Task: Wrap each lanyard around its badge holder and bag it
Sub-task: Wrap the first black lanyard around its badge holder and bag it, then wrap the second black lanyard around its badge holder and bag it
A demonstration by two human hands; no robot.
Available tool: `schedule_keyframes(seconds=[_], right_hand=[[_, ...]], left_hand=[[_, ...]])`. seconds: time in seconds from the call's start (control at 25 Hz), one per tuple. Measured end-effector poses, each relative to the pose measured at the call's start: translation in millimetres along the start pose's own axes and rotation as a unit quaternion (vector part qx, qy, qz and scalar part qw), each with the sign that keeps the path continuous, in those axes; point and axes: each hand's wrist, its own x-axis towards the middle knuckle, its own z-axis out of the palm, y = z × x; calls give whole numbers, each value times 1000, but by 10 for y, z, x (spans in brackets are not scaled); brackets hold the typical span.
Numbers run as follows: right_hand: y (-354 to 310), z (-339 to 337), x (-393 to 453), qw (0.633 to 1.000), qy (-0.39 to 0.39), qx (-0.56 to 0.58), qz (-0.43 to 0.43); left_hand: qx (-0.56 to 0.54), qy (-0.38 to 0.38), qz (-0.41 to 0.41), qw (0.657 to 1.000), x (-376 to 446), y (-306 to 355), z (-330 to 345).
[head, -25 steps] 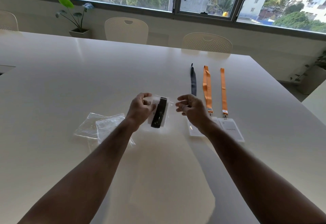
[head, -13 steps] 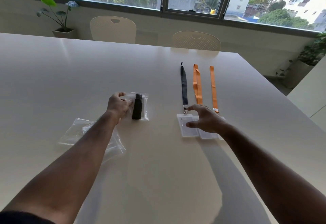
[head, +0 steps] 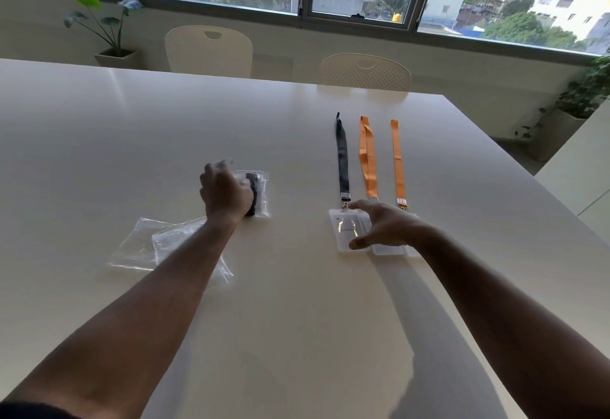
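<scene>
Since the earlier frame, the left hand (head: 226, 195) has lowered the clear plastic bag holding a black-wrapped badge (head: 257, 194) further onto the white table (head: 297, 319) and rests closed on it. Right hand (head: 384, 225), fingers spread and gripping nothing, hovers over the clear badge holder on the black lanyard (head: 343, 230). One set appears bagged; the next move calls for lifting this holder to wrap its strap. Two orange lanyards (head: 383, 161) and spare clear bags (head: 148, 247) wait.
</scene>
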Motion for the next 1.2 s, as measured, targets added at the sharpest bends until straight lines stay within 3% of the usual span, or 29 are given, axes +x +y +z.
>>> schedule_keyframes(seconds=[0.08, 0.12, 0.32, 0.48, 0.6, 0.84, 1.2], right_hand=[[12, -18, 5, 1000, -6, 5, 2], [17, -24, 6, 1000, -8, 7, 3], [12, -43, 10, 1000, -21, 8, -6], [20, -33, 31, 999, -29, 4, -15], [21, -14, 45, 999, -31, 0, -26], [8, 12, 66, 999, -6, -4, -49], [-54, 68, 47, 989, 115, 0, -95]], left_hand=[[-13, 20, 94, 995, -152, 166, 51], [-20, -8, 138, 990, -217, 253, 98], [19, -310, 221, 925, -595, 668, 322], [117, -404, 212, 882, -685, 804, 491], [147, -419, 248, 861, -690, 834, 538], [92, -419, 265, 863, -705, 858, 514], [-89, -364, 204, 904, -810, 818, 448]])
